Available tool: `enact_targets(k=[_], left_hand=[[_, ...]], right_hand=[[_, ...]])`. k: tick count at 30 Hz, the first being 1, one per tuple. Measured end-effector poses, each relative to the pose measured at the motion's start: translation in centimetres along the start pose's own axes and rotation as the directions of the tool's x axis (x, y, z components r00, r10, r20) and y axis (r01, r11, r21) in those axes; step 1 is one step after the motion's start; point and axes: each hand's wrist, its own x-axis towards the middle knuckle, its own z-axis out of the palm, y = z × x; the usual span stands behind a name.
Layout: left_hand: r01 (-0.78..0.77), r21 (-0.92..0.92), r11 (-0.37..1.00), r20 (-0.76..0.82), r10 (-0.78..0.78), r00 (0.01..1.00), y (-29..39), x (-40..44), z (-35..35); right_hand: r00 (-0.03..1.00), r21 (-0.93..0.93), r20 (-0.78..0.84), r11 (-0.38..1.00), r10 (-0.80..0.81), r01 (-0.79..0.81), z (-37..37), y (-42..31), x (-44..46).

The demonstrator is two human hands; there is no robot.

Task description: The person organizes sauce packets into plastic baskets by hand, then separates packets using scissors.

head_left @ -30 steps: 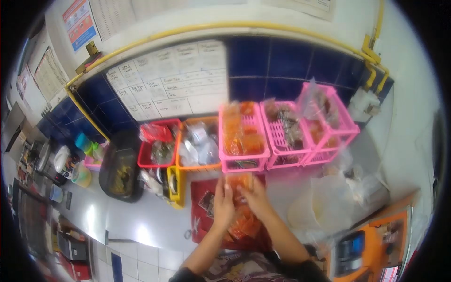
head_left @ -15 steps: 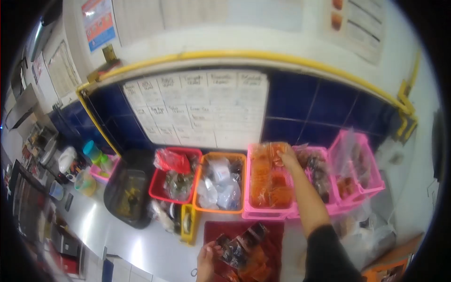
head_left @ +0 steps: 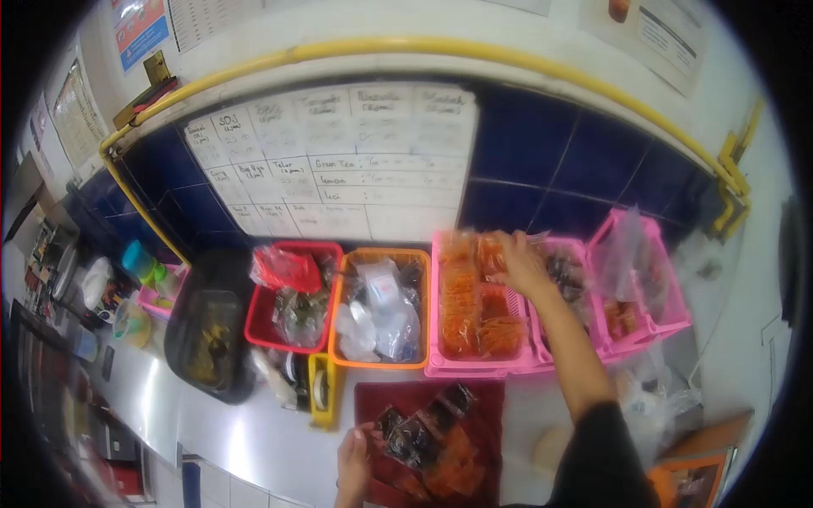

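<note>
My right hand reaches into the pink basket, its fingers closed around an orange packet near the back. More orange packets stand in rows below it. At the left edge of the dark red cloth, my left hand pinches the edge of a dark packet. Loose orange packets lie on the cloth beside the dark ones.
An orange basket, a red basket and a black tub line the wall to the left. A yellow tape dispenser stands before them. Further pink baskets and plastic bags are at the right.
My hands have parted from over the cloth. My right hand has carried an orange packet to the pink basket, and my left hand has gone to the dark packets. The view has shifted.
</note>
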Motion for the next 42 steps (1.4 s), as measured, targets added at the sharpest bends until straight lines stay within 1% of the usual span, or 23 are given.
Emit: enact_targets(k=[1, 4, 6, 11, 14, 16, 19, 22, 23, 25, 26, 27, 29, 30, 33, 34, 35, 36, 37, 38, 39, 41, 42], left_hand=[[0.002, -0.001, 1.0, 0.003, -0.002, 1.0, -0.2, 0.0, -0.1], [-0.041, 0.041, 0.998, 0.028, 0.04, 0.999, -1.0, 0.2, -0.3], [-0.065, 0.144, 0.987, 0.044, 0.06, 0.997, -1.4, 0.1, -0.5], [-0.076, 0.138, 0.987, 0.018, 0.074, 0.997, -2.1, -0.3, -0.6], [-0.084, 0.161, 0.983, 0.003, 0.085, 0.996, -2.8, -0.2, -1.4], [-0.058, 0.196, 0.979, -0.003, 0.06, 0.998, -3.4, -0.1, -1.8], [-0.06, 0.248, 0.967, 0.014, 0.058, 0.998, -3.3, 0.0, -1.8], [-0.074, 0.212, 0.974, 0.036, 0.068, 0.997, -2.3, -0.1, -1.1], [-0.087, 0.197, 0.977, 0.038, 0.081, 0.996, -2.0, -0.2, -1.0], [-0.091, 0.176, 0.98, 0.018, 0.09, 0.996, -1.2, -0.7, -1.1], [-0.072, 0.187, 0.98, 0.002, 0.073, 0.997, -0.8, -1.0, -1.0], [-0.047, 0.195, 0.98, -0.011, 0.05, 0.999, -0.7, -1.5, -0.9], [-0.033, 0.19, 0.981, -0.007, 0.036, 0.999, -1.8, -1.5, -1.4], [-0.042, 0.2, 0.979, 0.013, 0.04, 0.999, -2.2, -1.7, -1.8], [-0.005, 0.26, 0.966, -0.002, 0.006, 1.0, -1.9, -2.7, -2.2], [-0.078, 0.283, 0.956, 0.025, 0.074, 0.997, -1.4, -3.2, -2.1], [-0.084, 0.211, 0.974, 0.027, 0.08, 0.996, -1.1, -3.4, -1.8], [-0.11, 0.167, 0.98, 0.039, 0.105, 0.994, -1.8, -3.1, -2.3], [-0.112, 0.171, 0.979, 0.033, 0.108, 0.994, -1.8, -3.3, -2.2], [-0.119, 0.163, 0.979, 0.045, 0.113, 0.993, -2.2, -3.2, -2.3], [-0.137, 0.181, 0.974, 0.122, 0.115, 0.986, -2.8, -3.0, -2.4], [-0.099, 0.171, 0.98, 0.065, 0.09, 0.994, -2.9, -2.8, -2.2], [-0.101, 0.184, 0.978, 0.112, 0.081, 0.99, -2.4, -2.8, -2.0]], right_hand=[[0.991, -0.143, 0.046, 0.981, -0.123, 0.128, -0.3, 0.1, -0.3], [0.978, -0.195, 0.082, 0.959, -0.191, 0.204, 0.9, 1.0, 0.5], [0.979, -0.23, 0.058, 0.951, -0.197, 0.205, 2.0, 1.4, 1.6], [0.979, -0.297, -0.033, 0.938, -0.199, 0.18, 2.4, 1.2, 1.1], [0.986, -0.23, 0.05, 0.959, -0.16, 0.167, 0.2, -0.3, 0.2], [0.904, -0.048, 0.346, 0.957, -0.252, 0.285, 0.0, 0.1, -0.2], [0.893, 0.034, 0.385, 0.971, -0.231, 0.236, 2.8, 1.7, -0.3], [0.888, 0.076, 0.409, 0.977, -0.212, 0.198, 1.9, 1.3, -0.1], [0.886, 0.081, 0.406, 0.975, -0.224, 0.209, 1.5, 1.2, 0.0], [0.811, 0.093, 0.465, 0.931, -0.354, 0.353, 0.1, 1.4, -0.5], [0.747, 0.191, 0.58, 0.945, -0.326, 0.264, -1.2, 1.1, -0.4], [0.732, 0.191, 0.596, 0.944, -0.331, 0.271, -1.1, 1.5, -0.3], [0.614, 0.557, 0.634, 0.828, -0.47, 0.06, -0.5, 2.6, -1.1], [0.589, 0.58, 0.672, 0.813, -0.449, -0.041, -0.6, 2.2, -1.8], [0.608, 0.51, 0.682, 0.86, -0.406, 0.002, -0.4, 1.7, -3.4], [0.631, 0.491, 0.685, 0.871, -0.364, -0.03, -0.1, 1.6, -4.0], [0.631, 0.51, 0.615, 0.849, -0.473, 0.139, 0.9, 2.0, -4.1], [0.64, 0.499, 0.618, 0.857, -0.456, 0.128, -3.2, -0.2, -6.0], [0.703, 0.459, 0.523, 0.854, -0.483, 0.246, 0.1, 0.7, -5.9], [0.732, 0.373, 0.583, 0.917, -0.352, 0.144, -1.4, -0.7, -6.6], [0.852, 0.198, 0.513, 0.98, -0.107, 0.003, -1.7, -1.7, -7.7], [0.918, 0.144, 0.398, 0.988, -0.004, -0.058, -2.2, -3.2, -9.9], [0.928, 0.154, 0.374, 0.986, 0.003, -0.065, -2.6, -2.9, -10.4]])
